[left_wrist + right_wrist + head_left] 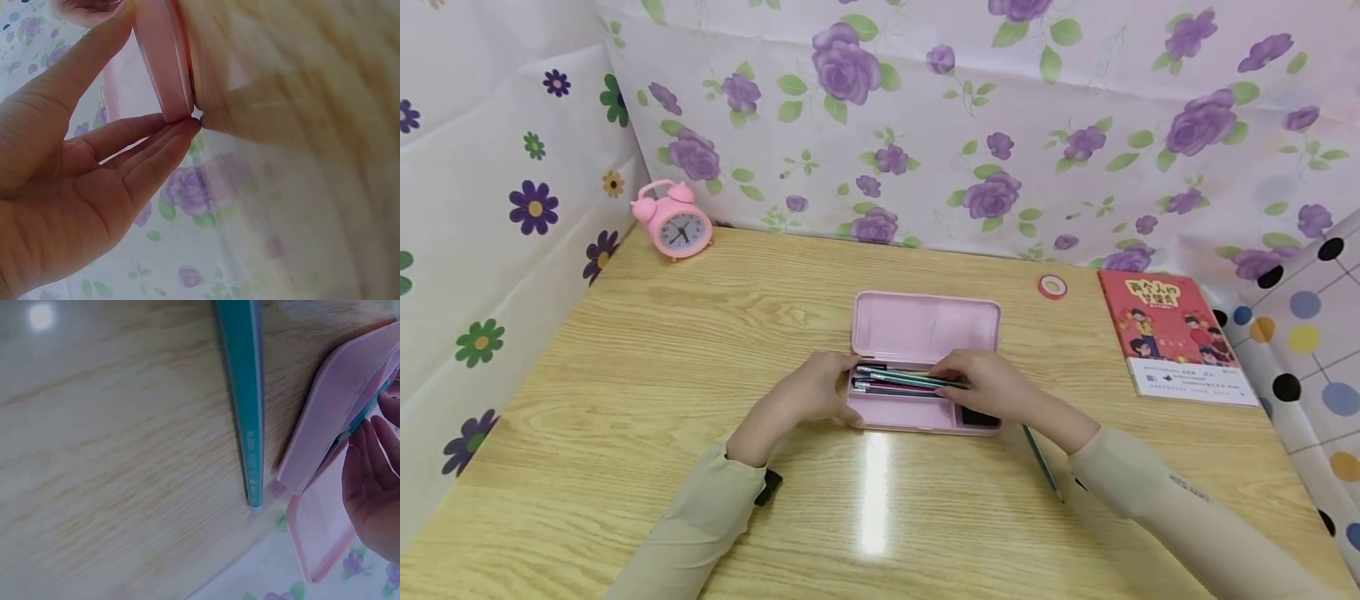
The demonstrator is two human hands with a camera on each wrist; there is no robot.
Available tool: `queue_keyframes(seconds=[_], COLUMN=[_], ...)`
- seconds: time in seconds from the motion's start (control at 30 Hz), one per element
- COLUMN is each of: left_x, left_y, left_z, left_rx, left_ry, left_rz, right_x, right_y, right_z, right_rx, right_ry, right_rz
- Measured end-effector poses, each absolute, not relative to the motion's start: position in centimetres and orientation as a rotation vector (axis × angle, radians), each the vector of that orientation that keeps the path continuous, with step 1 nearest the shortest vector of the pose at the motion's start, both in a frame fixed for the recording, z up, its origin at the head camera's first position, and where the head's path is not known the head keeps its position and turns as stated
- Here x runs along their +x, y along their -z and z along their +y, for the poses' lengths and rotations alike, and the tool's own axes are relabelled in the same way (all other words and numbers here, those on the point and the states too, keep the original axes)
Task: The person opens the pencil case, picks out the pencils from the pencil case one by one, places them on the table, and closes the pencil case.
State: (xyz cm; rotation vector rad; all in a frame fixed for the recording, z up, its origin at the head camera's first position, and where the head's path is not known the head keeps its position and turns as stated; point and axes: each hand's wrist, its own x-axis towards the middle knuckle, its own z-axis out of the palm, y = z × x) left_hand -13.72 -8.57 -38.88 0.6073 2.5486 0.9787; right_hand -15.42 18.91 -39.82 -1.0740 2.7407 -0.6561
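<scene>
An open pink pencil case [906, 412] lies on the table, its lid folded back toward the wall. My left hand [808, 387] grips its left end; in the left wrist view the thumb and fingers [156, 150] span opposite sides of the case. Over the right half, my right hand [988, 385] pinches a green pencil [367, 414], which lies along several other pencils [895, 391] in the back compartment. A small black item [980, 418] sits in the front right compartment, partly hidden by the right hand. Another green pencil [1041, 462] lies on the table under the right wrist.
A pink alarm clock [677, 227] stands at the back left corner. A roll of red-edged tape [1052, 287] and a red book [1172, 329] lie to the right of the case. Flowered cloth [925, 108] hangs behind the wooden table [737, 292].
</scene>
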Motion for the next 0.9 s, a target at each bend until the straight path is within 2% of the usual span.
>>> queue_keyframes(seconds=[0.33, 0.67, 0.9], left_x=[-13.8, -13.8, -13.7], left_y=[38.9, 38.8, 38.8], left_z=[-8.5, -8.5, -8.6], left_rx=[0.614, 0.548, 0.584], left_ry=[-0.963, -0.917, -0.925], left_rz=[2.556, 2.55, 2.568], right_x=[-16.1, -16.7, -16.5], right_y=[40.1, 39.4, 38.7], right_z=[18.1, 17.4, 16.7], right_rx=[-1.106, -0.871, -0.803], right_ry=[0.631, 0.735, 0.691], right_rz=[2.725, 2.594, 2.572])
